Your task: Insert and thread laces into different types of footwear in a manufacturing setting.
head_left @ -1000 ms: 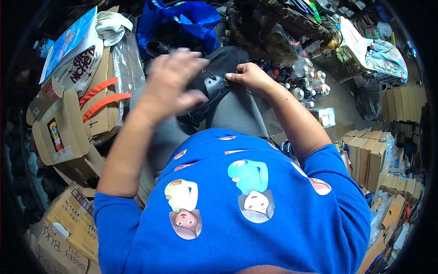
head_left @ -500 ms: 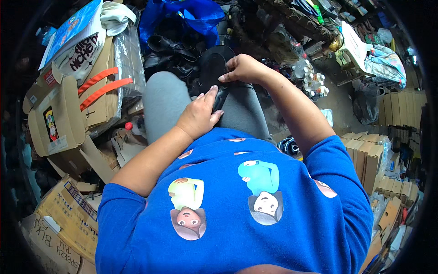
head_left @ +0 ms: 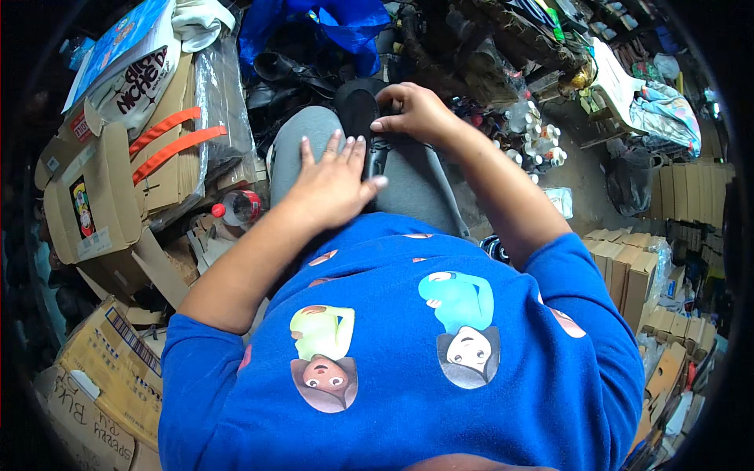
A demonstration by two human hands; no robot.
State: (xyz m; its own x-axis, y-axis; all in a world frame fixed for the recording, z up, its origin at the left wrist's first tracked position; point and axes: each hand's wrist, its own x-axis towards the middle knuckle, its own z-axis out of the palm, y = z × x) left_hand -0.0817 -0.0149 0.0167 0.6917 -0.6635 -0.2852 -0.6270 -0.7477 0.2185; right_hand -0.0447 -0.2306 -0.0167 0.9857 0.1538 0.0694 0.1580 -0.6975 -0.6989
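A long black shoe (head_left: 358, 110), seemingly with its sole or insole facing up, lies lengthwise between my grey-clad thighs (head_left: 416, 173). At its right edge my right hand (head_left: 418, 116) grips it, thumb and curled fingers closed on the rim. My left hand (head_left: 331, 184) is open, its fingers spread over the inner left thigh and the near left side of the shoe. Part of the shoe's near end shows dark and glossy beside the left thumb; the rest there is hidden.
Several black shoes (head_left: 279, 71) are heaped beyond my knees, beside a blue plastic bag (head_left: 345, 27). Cardboard boxes (head_left: 98, 196) and a red-capped bottle (head_left: 238, 208) are on the left. Small white-capped bottles (head_left: 542, 141), a white chair (head_left: 609, 74) and stacked cartons (head_left: 628, 267) stand right.
My left hand has lifted off the shoe's near end and spread its fingers. The right hand keeps its grip, shifted slightly. My left knee moved inward, uncovering the red-capped bottle.
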